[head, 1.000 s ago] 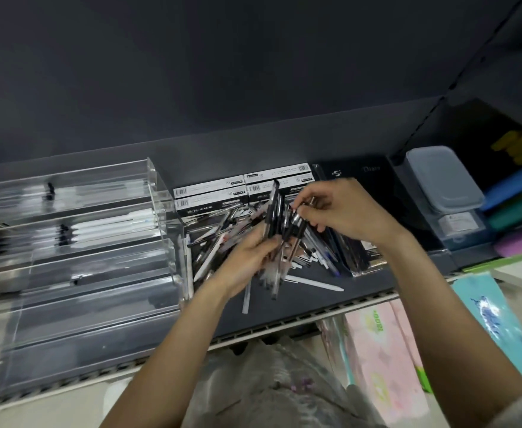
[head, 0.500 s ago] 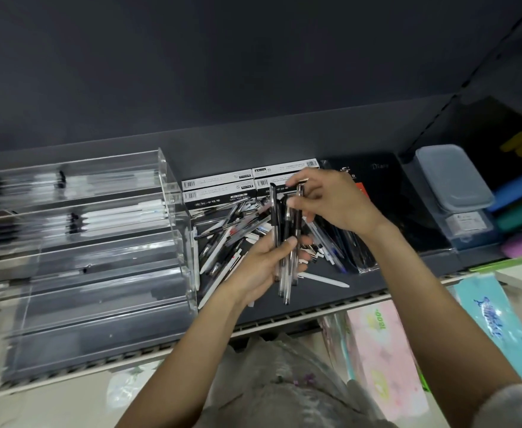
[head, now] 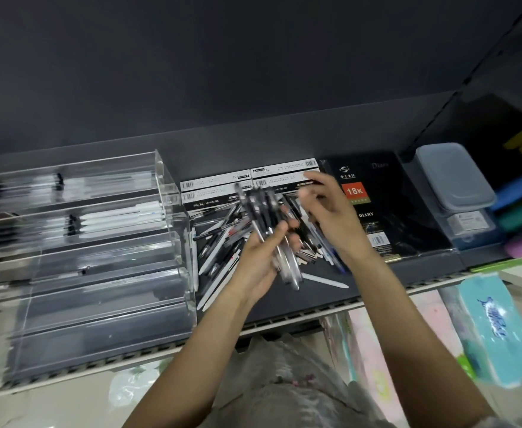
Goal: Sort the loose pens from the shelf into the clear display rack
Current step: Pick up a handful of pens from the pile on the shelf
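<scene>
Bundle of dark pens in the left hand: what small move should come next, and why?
Probably carry it left to the clear acrylic display rack. The left hand already grips the bundle of dark pens; the right hand hovers open beside it, and the rack's lower tiers look unfilled.

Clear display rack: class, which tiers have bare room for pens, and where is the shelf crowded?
The clear display rack has bare lower tiers; its upper two hold rows of pens. It is crowded right of the rack, where the loose pen pile lies before the pen boxes.
</scene>
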A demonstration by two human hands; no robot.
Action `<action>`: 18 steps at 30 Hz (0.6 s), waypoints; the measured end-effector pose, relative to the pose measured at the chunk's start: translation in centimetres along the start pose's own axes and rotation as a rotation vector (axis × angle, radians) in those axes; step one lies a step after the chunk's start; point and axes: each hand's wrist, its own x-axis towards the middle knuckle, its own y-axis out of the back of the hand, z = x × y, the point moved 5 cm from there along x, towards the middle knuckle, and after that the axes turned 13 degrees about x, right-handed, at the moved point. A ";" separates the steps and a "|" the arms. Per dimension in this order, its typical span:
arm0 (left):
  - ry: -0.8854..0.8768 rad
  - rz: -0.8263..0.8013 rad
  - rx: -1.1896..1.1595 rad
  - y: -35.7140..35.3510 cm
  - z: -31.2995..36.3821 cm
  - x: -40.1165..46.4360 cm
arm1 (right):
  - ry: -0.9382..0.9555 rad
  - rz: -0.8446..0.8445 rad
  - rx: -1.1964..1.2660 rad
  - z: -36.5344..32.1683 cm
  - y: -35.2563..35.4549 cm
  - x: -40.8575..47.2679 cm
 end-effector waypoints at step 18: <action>-0.257 0.413 0.347 0.1 -0.4 -2.0 | -0.342 0.084 0.606 5.5 -4.5 -6.9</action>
